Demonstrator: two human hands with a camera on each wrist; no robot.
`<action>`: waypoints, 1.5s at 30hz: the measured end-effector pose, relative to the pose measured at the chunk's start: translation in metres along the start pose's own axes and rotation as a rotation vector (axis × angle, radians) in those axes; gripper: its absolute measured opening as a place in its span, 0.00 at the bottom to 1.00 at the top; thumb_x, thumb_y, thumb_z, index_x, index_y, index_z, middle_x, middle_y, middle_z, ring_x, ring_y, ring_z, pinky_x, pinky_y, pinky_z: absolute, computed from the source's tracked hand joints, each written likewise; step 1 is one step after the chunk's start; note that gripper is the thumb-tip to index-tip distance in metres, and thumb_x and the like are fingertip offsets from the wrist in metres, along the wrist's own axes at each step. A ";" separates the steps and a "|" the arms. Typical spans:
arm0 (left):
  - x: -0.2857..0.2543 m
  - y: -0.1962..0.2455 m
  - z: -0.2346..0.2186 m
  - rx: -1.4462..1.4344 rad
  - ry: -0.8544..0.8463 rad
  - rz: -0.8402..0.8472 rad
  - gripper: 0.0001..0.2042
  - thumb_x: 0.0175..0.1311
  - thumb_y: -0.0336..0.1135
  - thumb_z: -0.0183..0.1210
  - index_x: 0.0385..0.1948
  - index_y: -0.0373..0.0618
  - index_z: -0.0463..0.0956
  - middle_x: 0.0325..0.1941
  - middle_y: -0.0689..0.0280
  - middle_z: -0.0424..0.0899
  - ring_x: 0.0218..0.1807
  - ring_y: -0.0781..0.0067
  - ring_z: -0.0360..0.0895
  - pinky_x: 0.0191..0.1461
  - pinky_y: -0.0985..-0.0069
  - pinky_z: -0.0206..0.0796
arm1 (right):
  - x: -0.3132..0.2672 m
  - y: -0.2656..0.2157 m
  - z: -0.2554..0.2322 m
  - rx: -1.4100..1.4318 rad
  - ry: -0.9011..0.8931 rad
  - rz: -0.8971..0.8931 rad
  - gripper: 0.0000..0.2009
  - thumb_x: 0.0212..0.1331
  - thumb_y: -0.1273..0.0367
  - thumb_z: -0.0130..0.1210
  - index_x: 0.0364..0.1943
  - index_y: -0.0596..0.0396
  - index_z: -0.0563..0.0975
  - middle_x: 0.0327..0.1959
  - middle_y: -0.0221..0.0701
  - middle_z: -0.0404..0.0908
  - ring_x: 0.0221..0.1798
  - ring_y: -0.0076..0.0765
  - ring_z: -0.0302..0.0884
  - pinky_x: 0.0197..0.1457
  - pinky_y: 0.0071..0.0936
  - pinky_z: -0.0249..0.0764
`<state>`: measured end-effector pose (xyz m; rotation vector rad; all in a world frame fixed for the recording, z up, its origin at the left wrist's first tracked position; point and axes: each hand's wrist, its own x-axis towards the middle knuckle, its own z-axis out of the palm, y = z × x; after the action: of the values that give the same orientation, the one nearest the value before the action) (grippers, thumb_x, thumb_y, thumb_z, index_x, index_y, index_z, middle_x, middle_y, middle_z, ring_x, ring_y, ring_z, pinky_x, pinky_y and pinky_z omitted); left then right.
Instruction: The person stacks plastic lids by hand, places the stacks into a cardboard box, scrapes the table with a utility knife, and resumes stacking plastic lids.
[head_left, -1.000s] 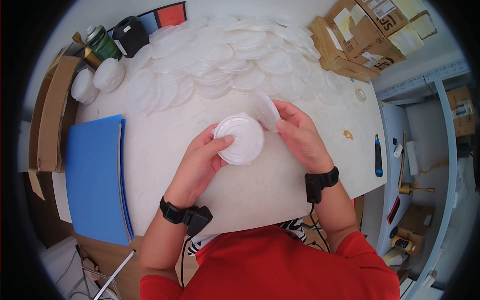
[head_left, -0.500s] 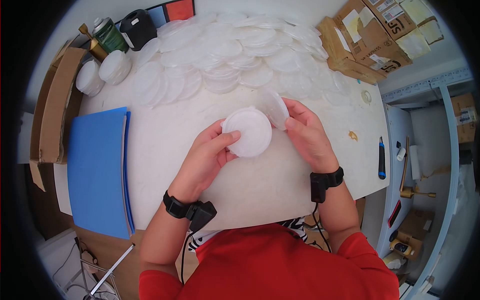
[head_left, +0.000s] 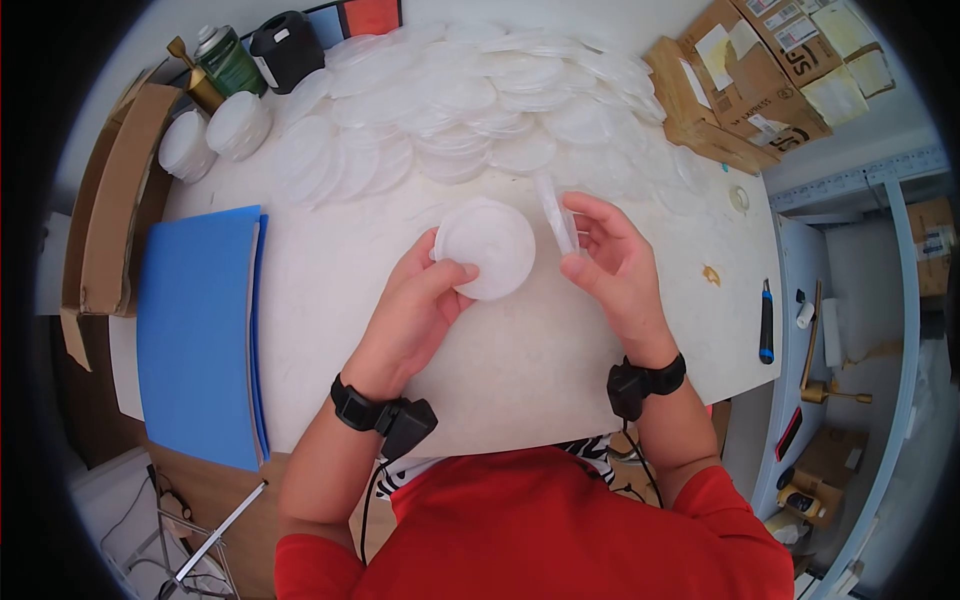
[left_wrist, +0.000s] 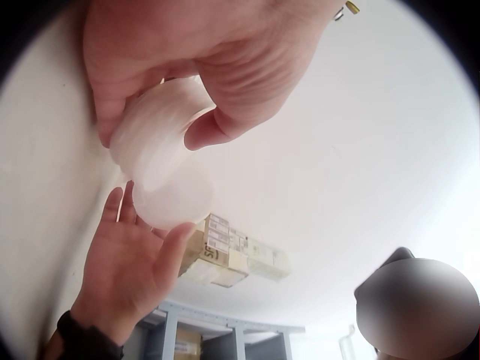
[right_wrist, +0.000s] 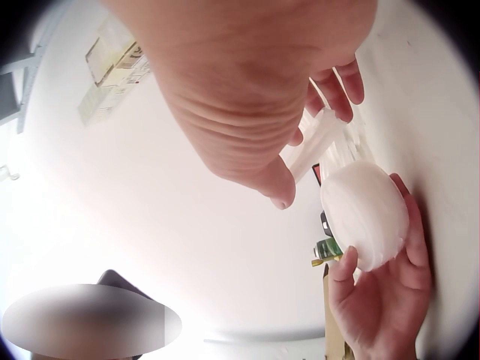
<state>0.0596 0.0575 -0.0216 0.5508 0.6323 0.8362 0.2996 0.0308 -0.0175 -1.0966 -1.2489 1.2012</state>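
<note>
In the head view the left hand (head_left: pixel 408 315) grips a stack of round translucent white lids (head_left: pixel 487 248), its thumb across the near edge of the top one. The right hand (head_left: pixel 618 285) holds one more lid (head_left: pixel 556 215), tilted nearly on edge between thumb and fingers, a short gap to the right of the stack. From the left wrist view, the stack (left_wrist: pixel 154 127) shows several layers, with the single lid (left_wrist: pixel 174 196) beside it. The right wrist view shows the stack (right_wrist: pixel 364 214) in the left hand (right_wrist: pixel 382 307).
A wide heap of similar lids (head_left: pixel 450 100) covers the table's back. Two lid stacks (head_left: pixel 238 126) stand at the left near a green can and black bottle. A blue folder (head_left: pixel 198 340) lies left; cardboard boxes (head_left: pixel 745 85) stand back right; a blue-black knife (head_left: pixel 766 322) lies right.
Both hands first shifted right slightly in the head view. The single lid in the right hand has turned more edge-on, and the gap between it and the stack has widened.
</note>
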 end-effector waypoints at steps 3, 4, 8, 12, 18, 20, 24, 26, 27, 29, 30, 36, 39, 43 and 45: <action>-0.001 0.002 0.002 -0.024 0.034 0.017 0.25 0.67 0.26 0.55 0.67 0.32 0.64 0.65 0.56 0.76 0.65 0.65 0.77 0.72 0.65 0.69 | 0.000 0.002 0.000 -0.096 0.006 -0.063 0.31 0.55 0.72 0.73 0.65 0.56 0.74 0.69 0.34 0.70 0.66 0.33 0.70 0.67 0.33 0.69; 0.000 0.002 0.002 -0.026 0.019 0.013 0.25 0.67 0.26 0.55 0.67 0.32 0.64 0.64 0.56 0.77 0.65 0.64 0.78 0.71 0.65 0.70 | 0.000 0.002 0.000 -0.096 0.004 -0.063 0.31 0.55 0.72 0.73 0.65 0.56 0.74 0.69 0.34 0.70 0.66 0.33 0.70 0.67 0.33 0.69; -0.002 0.006 0.005 -0.034 -0.003 -0.028 0.23 0.69 0.26 0.54 0.66 0.31 0.65 0.63 0.55 0.79 0.63 0.62 0.80 0.67 0.64 0.74 | -0.002 -0.002 0.000 -0.248 0.028 -0.124 0.31 0.54 0.71 0.73 0.64 0.53 0.75 0.70 0.35 0.70 0.67 0.33 0.69 0.67 0.32 0.68; 0.001 0.005 -0.002 0.016 -0.029 -0.030 0.25 0.72 0.33 0.54 0.68 0.30 0.65 0.66 0.55 0.78 0.66 0.62 0.78 0.69 0.63 0.72 | -0.001 -0.010 -0.002 -0.389 0.046 -0.199 0.31 0.52 0.71 0.74 0.63 0.52 0.76 0.70 0.35 0.70 0.68 0.35 0.70 0.66 0.33 0.68; -0.001 0.009 0.001 0.008 -0.050 -0.038 0.24 0.78 0.43 0.50 0.66 0.33 0.68 0.64 0.57 0.80 0.63 0.63 0.80 0.64 0.65 0.74 | -0.004 -0.035 0.003 -0.543 -0.039 -0.264 0.30 0.47 0.72 0.75 0.59 0.52 0.79 0.69 0.38 0.71 0.69 0.41 0.70 0.68 0.36 0.69; -0.001 0.009 0.000 0.026 -0.091 -0.088 0.24 0.81 0.48 0.47 0.65 0.37 0.70 0.63 0.59 0.81 0.59 0.67 0.82 0.57 0.68 0.75 | -0.005 -0.044 0.005 -0.596 -0.102 -0.281 0.31 0.45 0.72 0.75 0.59 0.52 0.79 0.69 0.39 0.71 0.69 0.43 0.70 0.69 0.37 0.68; -0.002 0.011 -0.005 0.082 -0.127 -0.173 0.25 0.82 0.52 0.44 0.65 0.40 0.71 0.62 0.61 0.82 0.57 0.71 0.82 0.55 0.70 0.74 | -0.008 -0.062 0.012 -0.723 -0.254 -0.323 0.32 0.42 0.73 0.76 0.58 0.52 0.80 0.69 0.42 0.70 0.69 0.49 0.71 0.71 0.41 0.68; -0.005 0.012 0.008 0.058 -0.012 -0.160 0.26 0.80 0.57 0.46 0.56 0.42 0.77 0.44 0.68 0.84 0.40 0.79 0.77 0.40 0.77 0.67 | -0.008 -0.068 0.012 -0.732 -0.297 -0.346 0.32 0.42 0.73 0.76 0.58 0.52 0.80 0.69 0.42 0.70 0.68 0.50 0.71 0.71 0.42 0.69; -0.005 0.011 0.007 0.055 -0.010 -0.157 0.26 0.80 0.57 0.46 0.56 0.42 0.77 0.44 0.68 0.84 0.40 0.79 0.77 0.40 0.77 0.67 | -0.009 -0.070 0.013 -0.739 -0.332 -0.368 0.32 0.41 0.73 0.77 0.58 0.51 0.81 0.69 0.43 0.70 0.68 0.51 0.71 0.70 0.42 0.69; -0.002 0.008 0.002 0.079 -0.028 -0.193 0.25 0.80 0.59 0.46 0.53 0.45 0.78 0.40 0.70 0.84 0.36 0.80 0.77 0.36 0.78 0.65 | -0.011 -0.077 0.015 -0.755 -0.354 -0.371 0.32 0.41 0.72 0.77 0.58 0.51 0.81 0.69 0.44 0.70 0.68 0.52 0.71 0.70 0.43 0.69; -0.001 0.007 0.000 0.077 -0.027 -0.192 0.25 0.80 0.59 0.46 0.53 0.45 0.78 0.40 0.70 0.84 0.36 0.80 0.77 0.36 0.78 0.65 | -0.011 -0.079 0.016 -0.770 -0.372 -0.372 0.32 0.41 0.72 0.77 0.58 0.51 0.81 0.69 0.44 0.70 0.68 0.52 0.71 0.69 0.43 0.70; -0.007 0.009 0.005 0.246 -0.063 -0.260 0.28 0.80 0.64 0.41 0.48 0.47 0.79 0.35 0.72 0.82 0.31 0.80 0.74 0.31 0.79 0.62 | -0.014 -0.086 0.026 -0.796 -0.469 -0.391 0.31 0.41 0.72 0.77 0.56 0.49 0.81 0.69 0.42 0.71 0.66 0.52 0.72 0.69 0.43 0.69; -0.007 0.006 0.003 0.242 -0.082 -0.272 0.31 0.79 0.66 0.39 0.48 0.47 0.80 0.34 0.72 0.82 0.31 0.80 0.74 0.30 0.79 0.62 | -0.016 -0.084 0.030 -0.829 -0.500 -0.400 0.30 0.40 0.71 0.76 0.55 0.49 0.81 0.69 0.41 0.71 0.65 0.52 0.72 0.68 0.44 0.68; -0.002 0.000 -0.003 0.235 -0.092 -0.269 0.33 0.78 0.68 0.38 0.47 0.46 0.81 0.33 0.71 0.82 0.31 0.80 0.75 0.30 0.78 0.64 | -0.017 -0.086 0.031 -0.884 -0.521 -0.424 0.30 0.40 0.71 0.76 0.54 0.48 0.81 0.68 0.41 0.72 0.64 0.51 0.72 0.67 0.44 0.67; -0.001 0.000 -0.004 0.242 -0.089 -0.278 0.34 0.78 0.69 0.38 0.47 0.46 0.82 0.33 0.71 0.82 0.32 0.79 0.75 0.31 0.78 0.64 | -0.017 -0.087 0.032 -0.902 -0.531 -0.434 0.29 0.40 0.70 0.76 0.54 0.48 0.81 0.68 0.41 0.72 0.65 0.51 0.72 0.66 0.44 0.66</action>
<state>0.0563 0.0571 -0.0237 0.6974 0.7142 0.4741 0.2727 0.0055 0.0695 -1.0384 -2.4353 0.5776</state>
